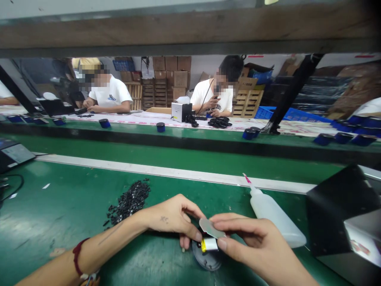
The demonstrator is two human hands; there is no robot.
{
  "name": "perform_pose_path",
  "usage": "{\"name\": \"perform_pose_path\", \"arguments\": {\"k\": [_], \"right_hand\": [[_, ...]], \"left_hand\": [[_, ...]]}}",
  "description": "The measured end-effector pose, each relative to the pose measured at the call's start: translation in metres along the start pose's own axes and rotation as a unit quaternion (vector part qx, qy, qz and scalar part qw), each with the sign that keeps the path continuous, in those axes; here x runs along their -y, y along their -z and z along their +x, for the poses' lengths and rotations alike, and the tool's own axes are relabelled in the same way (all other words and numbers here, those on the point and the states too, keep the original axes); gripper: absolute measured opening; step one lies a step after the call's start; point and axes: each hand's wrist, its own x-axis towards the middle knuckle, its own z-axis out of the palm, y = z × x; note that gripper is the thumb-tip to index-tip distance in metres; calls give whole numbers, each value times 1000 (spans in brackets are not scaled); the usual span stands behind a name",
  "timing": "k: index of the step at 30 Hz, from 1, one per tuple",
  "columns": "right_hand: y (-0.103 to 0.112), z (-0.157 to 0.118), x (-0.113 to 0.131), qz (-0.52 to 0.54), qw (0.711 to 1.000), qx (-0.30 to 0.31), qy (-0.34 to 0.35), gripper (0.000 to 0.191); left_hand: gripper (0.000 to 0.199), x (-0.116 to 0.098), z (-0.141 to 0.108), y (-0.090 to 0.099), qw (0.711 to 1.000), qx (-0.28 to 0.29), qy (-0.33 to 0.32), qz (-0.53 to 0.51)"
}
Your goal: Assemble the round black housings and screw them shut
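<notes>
My right hand (256, 244) pinches a thin, pale grey flat piece with a rounded, notched edge (208, 227) between thumb and fingers. Under it is a round dark housing (206, 260), with a small silver battery with yellow tape (210, 244) lying in it. My left hand (178, 222) is closed at the far left rim of this housing, its thumb beside the battery. The left index fingertip meets the edge of the flat piece. Part of the housing is hidden behind my fingers.
A pile of small black parts (131, 201) lies left on the green bench (59, 222). A white squeeze bottle (275, 216) lies beyond my right hand, near a black box (342, 214). Across the belt (178, 153), blue round units (160, 127) stand before two co-workers (110, 93).
</notes>
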Motion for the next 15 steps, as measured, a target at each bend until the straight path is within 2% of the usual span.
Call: {"name": "perform_pose_path", "arguments": {"k": [3, 6, 11, 15], "right_hand": [[7, -5, -6, -18, 999, 27, -9, 18], [15, -8, -12, -103, 992, 70, 27, 20], [17, -9, -9, -199, 957, 123, 171, 20], [14, -7, -6, -310, 895, 147, 284, 18]], "left_hand": [[36, -3, 5, -4, 999, -35, 4, 9], [30, -6, 10, -9, 999, -52, 12, -6], [24, -6, 17, -14, 995, -52, 59, -62], [30, -4, 14, -14, 987, -44, 87, -124]]}}
